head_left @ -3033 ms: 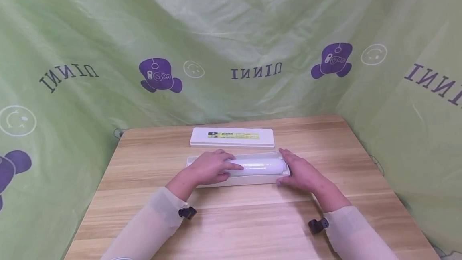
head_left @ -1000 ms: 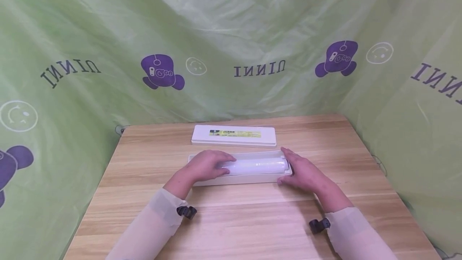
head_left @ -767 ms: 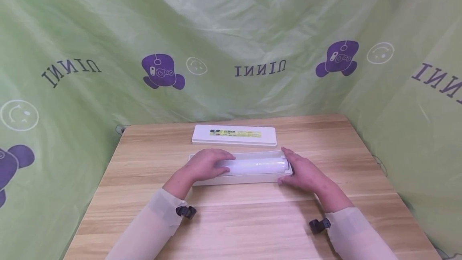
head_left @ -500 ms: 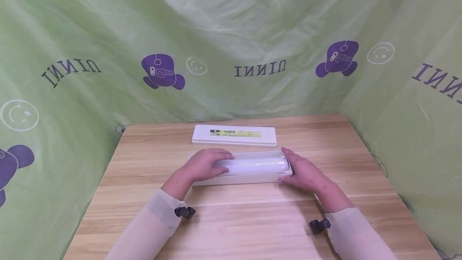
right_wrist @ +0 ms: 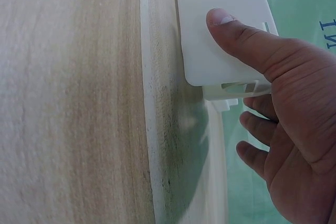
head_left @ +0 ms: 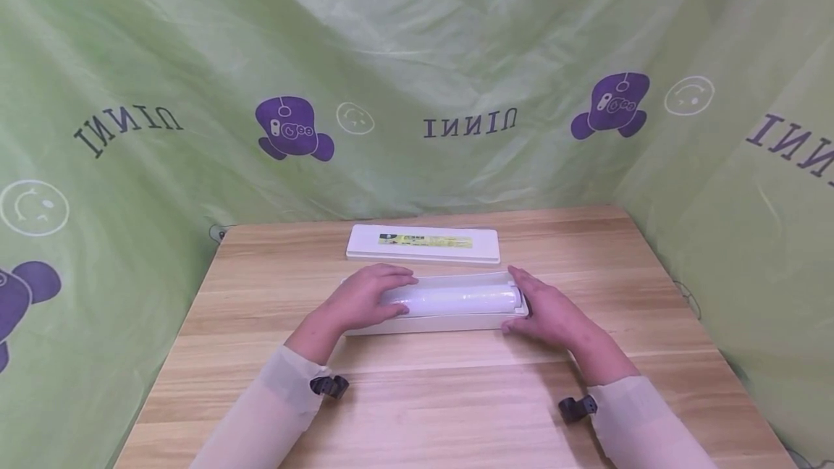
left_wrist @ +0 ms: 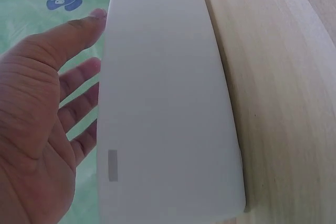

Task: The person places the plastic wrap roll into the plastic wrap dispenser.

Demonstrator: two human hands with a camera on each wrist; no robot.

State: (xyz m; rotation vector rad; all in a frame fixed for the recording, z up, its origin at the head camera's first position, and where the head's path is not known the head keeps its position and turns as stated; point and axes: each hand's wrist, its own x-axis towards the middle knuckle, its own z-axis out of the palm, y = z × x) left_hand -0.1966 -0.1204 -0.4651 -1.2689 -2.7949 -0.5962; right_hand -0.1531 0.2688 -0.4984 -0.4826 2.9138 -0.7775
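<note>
A long white cling film dispenser box (head_left: 449, 323) sits on the table without its lid, a glossy roll of film (head_left: 465, 300) lying inside. Over the box's left end is my left hand (head_left: 365, 300), its thumb apart from the loosely bent fingers. In the left wrist view the thumb tip meets the top edge of the box's wall, and the fingers reach past it. My right hand (head_left: 550, 315) grips the right end. Its thumb presses on the front wall in the right wrist view, with the other fingers behind that end.
Behind the box lies its white lid (head_left: 423, 237) with a yellow-green label, near the back of the wooden table (head_left: 443, 396). Green printed cloth (head_left: 391, 35) hangs round the back and both sides. Each sleeve carries a small black wrist camera (head_left: 576, 409).
My left hand has drawn back leftward along the roll from its earlier pointing finger pose, and its thumb and fingers have spread. More of the roll shows. The right hand has kept its hold.
</note>
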